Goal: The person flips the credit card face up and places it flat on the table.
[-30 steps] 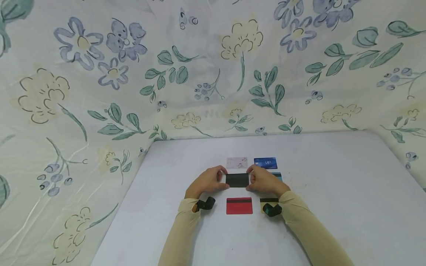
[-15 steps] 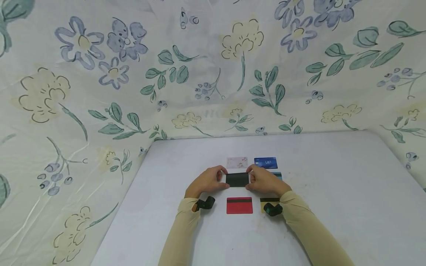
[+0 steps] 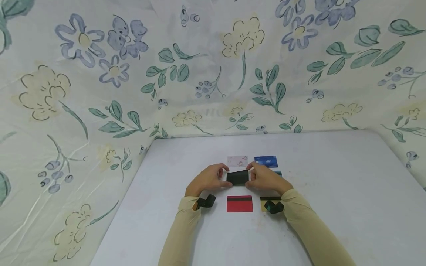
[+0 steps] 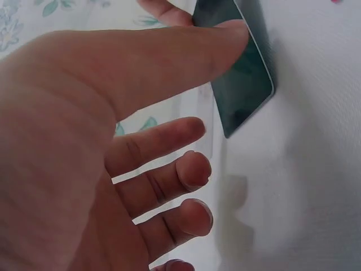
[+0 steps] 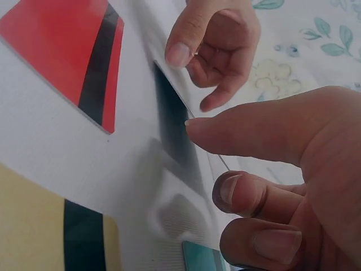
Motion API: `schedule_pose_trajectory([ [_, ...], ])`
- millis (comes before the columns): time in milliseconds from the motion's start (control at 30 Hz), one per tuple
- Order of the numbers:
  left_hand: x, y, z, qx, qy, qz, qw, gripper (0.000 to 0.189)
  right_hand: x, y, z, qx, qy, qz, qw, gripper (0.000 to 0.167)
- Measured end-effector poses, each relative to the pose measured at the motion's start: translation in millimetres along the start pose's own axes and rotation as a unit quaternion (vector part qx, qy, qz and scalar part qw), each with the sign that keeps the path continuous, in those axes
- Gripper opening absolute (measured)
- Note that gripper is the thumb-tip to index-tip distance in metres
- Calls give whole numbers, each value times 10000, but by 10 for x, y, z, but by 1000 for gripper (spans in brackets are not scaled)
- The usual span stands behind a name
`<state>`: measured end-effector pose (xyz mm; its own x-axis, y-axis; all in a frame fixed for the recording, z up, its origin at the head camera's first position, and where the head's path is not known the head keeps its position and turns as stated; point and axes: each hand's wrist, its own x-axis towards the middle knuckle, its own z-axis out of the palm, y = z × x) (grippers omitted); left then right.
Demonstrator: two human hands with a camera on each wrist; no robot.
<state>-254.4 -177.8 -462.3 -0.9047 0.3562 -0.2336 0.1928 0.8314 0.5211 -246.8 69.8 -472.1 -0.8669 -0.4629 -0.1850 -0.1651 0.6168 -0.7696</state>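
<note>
A black card hangs tilted just off the white table, its right end higher. My right hand pinches the card's right end between thumb and finger, as the right wrist view shows. At the other end is my left hand. In the left wrist view its thumb lies over the dark card, while a gap parts the other fingers from the card. A teal card is partly hidden under the right hand.
Nearer me lie a red card and a yellow card, both with black stripes. Behind the hands are a pale pink patterned card and a blue VIP card. Flower-printed cloth rises behind and beside the table.
The black card, level a second ago, now tilts with its right end raised. Both hands have shifted very slightly; the other cards stay where they lay.
</note>
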Motion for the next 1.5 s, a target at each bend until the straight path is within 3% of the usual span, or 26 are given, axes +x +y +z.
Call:
schedule_pose_trajectory([
  [367,3,158,31,77,92,113,9999,64,-31,-35,-46,-12,-40,-83,10000,58],
  [567,18,208,68,-100,75,479,9988,67,-32,-48,-61,-2,-21,-122,9999,58],
  [933,43,245,152,-275,35,732,9969,69,-48,-84,-56,-135,5,-247,9996,58],
  [1500,49,246,173,-409,-66,831,9957,66,-61,-96,-60,-5,-22,-362,9993,61],
])
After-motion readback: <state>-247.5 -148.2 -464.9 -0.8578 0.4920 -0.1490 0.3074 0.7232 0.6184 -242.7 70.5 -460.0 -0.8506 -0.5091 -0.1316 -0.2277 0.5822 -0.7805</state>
